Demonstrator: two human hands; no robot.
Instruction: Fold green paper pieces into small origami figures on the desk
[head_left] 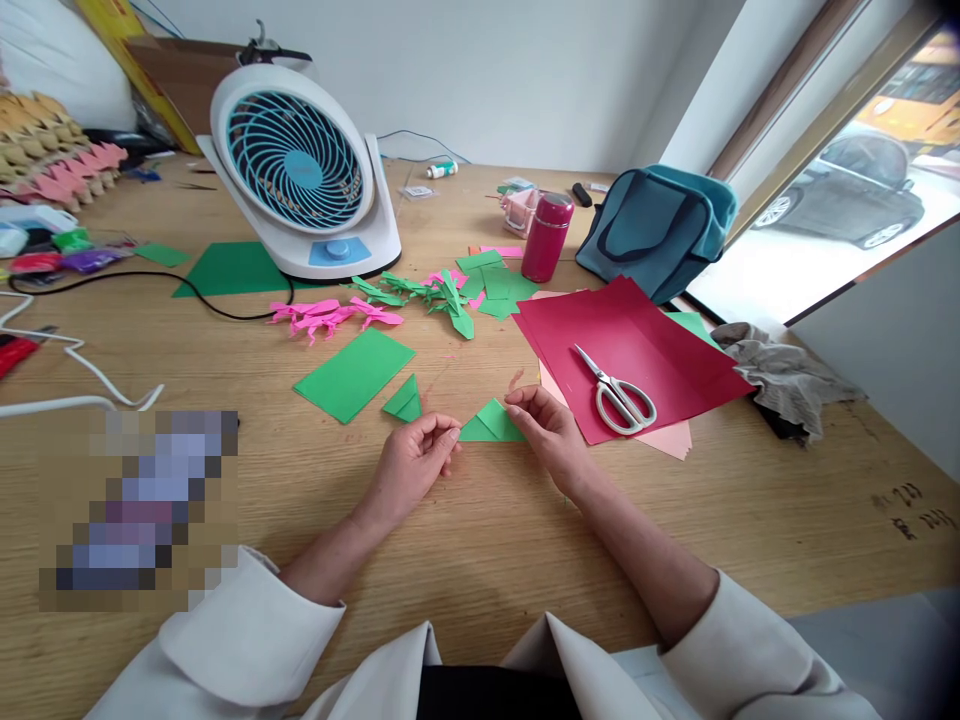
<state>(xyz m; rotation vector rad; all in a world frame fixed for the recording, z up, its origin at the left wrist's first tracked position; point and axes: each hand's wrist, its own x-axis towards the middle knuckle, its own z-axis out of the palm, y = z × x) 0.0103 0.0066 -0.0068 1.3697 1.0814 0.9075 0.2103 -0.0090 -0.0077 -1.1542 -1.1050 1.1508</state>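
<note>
Between my two hands is a piece of green paper [491,424] with folds that form a triangular flap. My left hand [420,455] pinches its left corner between thumb and fingers. At the upper right edge, my right hand [549,428] grips the same paper in a pinch. Just beyond my left hand lies a small folded green triangle [405,400]. A green paper rectangle [355,375] rests flat to the left of that. Folded pink paper figures [330,315] and folded green paper figures [454,303] lie farther back.
White-handled scissors [622,395] lie on red paper sheets [675,350] at the right. A white fan [300,170] stands at the back left, its black cord on the table. A red thermos [548,238] and a teal bag [652,235] stand behind. A blurred-out object [150,510] lies at the left.
</note>
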